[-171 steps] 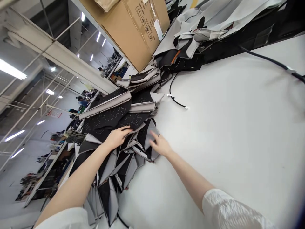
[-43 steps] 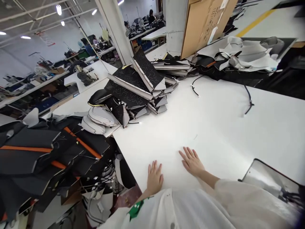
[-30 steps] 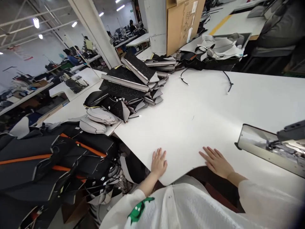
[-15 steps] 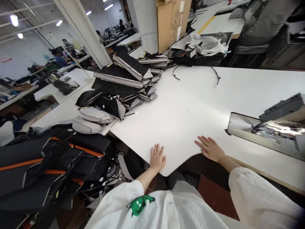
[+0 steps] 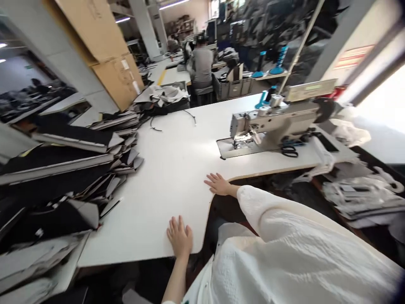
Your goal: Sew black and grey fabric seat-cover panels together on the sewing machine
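Note:
My left hand (image 5: 179, 236) lies flat and open on the near edge of the white work table (image 5: 171, 169), fingers spread, holding nothing. My right hand (image 5: 219, 184) rests open on the table edge further right, by the curved cut-out in the table top. A stack of black and grey padded fabric panels (image 5: 63, 160) sits on the table's left side, well left of both hands. A grey sewing machine (image 5: 278, 120) stands on the table to the right, beyond my right hand.
Cardboard boxes (image 5: 104, 55) stand at the back left. A seated person (image 5: 201, 63) works at another table behind. Black scissors (image 5: 289, 150) lie by the machine. Loose white and grey pieces (image 5: 363, 198) are heaped at the lower right. A black cord (image 5: 190, 116) lies far across the table.
My view has swung to the right, bringing the whole sewing machine and the room behind into sight. Both hands stay flat on the table edge, now a little further apart.

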Motion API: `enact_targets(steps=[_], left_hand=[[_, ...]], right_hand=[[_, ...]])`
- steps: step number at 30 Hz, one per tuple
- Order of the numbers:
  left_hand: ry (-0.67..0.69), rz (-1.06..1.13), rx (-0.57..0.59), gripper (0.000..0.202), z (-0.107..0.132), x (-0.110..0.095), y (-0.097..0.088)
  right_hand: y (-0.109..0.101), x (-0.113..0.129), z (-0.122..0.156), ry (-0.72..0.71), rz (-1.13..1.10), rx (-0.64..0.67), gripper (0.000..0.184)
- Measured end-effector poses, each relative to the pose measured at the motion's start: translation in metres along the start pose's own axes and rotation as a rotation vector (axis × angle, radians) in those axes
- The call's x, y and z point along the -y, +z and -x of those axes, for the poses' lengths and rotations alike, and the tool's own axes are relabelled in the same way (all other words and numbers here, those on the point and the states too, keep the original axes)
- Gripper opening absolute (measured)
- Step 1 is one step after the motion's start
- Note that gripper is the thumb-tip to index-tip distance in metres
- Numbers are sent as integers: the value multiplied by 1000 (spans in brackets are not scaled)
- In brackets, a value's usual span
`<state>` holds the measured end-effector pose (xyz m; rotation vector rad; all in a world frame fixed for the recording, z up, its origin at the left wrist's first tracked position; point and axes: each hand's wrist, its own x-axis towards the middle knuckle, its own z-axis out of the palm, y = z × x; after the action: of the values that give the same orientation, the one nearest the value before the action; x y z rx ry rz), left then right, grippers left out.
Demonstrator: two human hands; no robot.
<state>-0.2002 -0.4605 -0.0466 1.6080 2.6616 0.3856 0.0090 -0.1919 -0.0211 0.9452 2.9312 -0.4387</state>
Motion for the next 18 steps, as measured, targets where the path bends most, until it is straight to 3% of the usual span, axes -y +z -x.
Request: enact_targets(steps=[4,7,13,18], left_hand=[[26,-31,-15,51,5,-2,-1],[28,-26,-28,52,7,-2,-1],[7,-20,6,54,10,3,6],[-10,-101,-165,69,2,4,34]], right_hand=[[5,3,20,-17,-40,63,68],[0,-11,41,-69,-51,81,65],[-17,-82,79,88,-63,-59,54],[-31,-141,78,1,-83,-134,52]])
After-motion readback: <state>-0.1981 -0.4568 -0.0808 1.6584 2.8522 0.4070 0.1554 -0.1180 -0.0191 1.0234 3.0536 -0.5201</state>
